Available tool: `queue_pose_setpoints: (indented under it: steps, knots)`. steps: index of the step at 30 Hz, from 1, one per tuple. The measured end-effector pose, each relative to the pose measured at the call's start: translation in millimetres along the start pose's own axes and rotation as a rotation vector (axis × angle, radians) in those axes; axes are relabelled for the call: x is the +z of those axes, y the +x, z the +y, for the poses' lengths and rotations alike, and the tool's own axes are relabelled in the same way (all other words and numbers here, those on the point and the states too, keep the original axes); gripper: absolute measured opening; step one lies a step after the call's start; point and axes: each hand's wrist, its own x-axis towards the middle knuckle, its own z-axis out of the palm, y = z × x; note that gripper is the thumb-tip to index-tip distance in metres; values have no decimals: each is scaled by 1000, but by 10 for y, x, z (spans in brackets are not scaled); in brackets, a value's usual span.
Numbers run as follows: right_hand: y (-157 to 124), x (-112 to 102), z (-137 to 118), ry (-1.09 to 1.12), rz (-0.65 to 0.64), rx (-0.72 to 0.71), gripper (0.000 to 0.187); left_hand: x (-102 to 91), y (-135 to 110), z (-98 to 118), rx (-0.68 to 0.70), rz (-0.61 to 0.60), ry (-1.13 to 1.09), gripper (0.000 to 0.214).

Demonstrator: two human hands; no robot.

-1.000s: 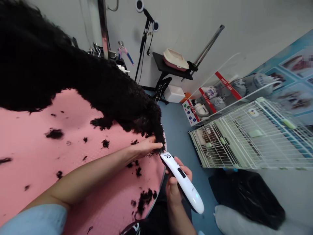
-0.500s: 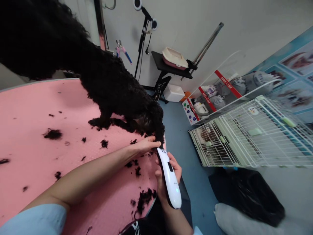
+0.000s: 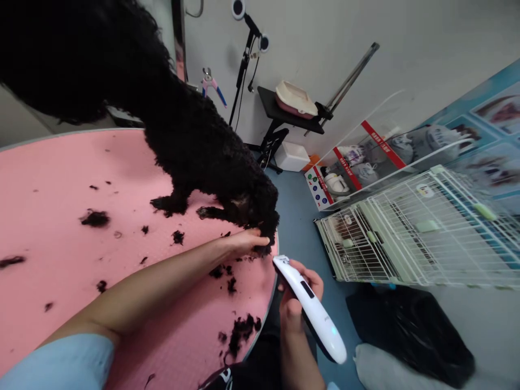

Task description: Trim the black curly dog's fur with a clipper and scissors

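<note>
A black curly-coated dog (image 3: 207, 143) stands on a round pink grooming table (image 3: 60, 179), its rear end toward the table's right edge. My left hand (image 3: 247, 242) is closed around the dog's hind leg (image 3: 268, 230), thumb on the near side; some of its fingers are hidden behind the fur. In my right hand (image 3: 303, 287) is a white hair clipper (image 3: 314, 311) with a lit green light. The clipper's blade end points up toward the leg, a small gap apart from it. Clumps of cut black hair (image 3: 241, 333) lie scattered over the table.
Nail clippers (image 3: 209, 84) hang behind the dog, near a black stand (image 3: 244, 65). Across the blue floor (image 3: 294, 200) are a small black table with a litter tray (image 3: 296, 97), a clear display case (image 3: 349, 168), a wire cage (image 3: 422, 227) and a black plastic bag (image 3: 414, 330).
The clipper has moved away from the dog's leg, down and to the right with my right hand. My left hand stays at the leg. The view has shifted slightly.
</note>
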Motion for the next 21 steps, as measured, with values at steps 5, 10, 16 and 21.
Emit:
queue_pose_setpoints:
  steps: [5, 10, 16, 21]
  knots:
    - [45, -158, -42, 24, -23, -23, 35, -14, 4, -76, 9, -164, 129, 27]
    - [-49, -186, -115, -15, -72, -18, 36, -46, -19, 31, 84, -171, 236, 30]
    - [-115, -216, -52, 52, -88, -36, 37, -47, -21, -97, 88, -231, 386, 15]
    - [-22, -286, -40, 106, -285, 256, 25, -80, -88, -95, 10, -123, 545, 25]
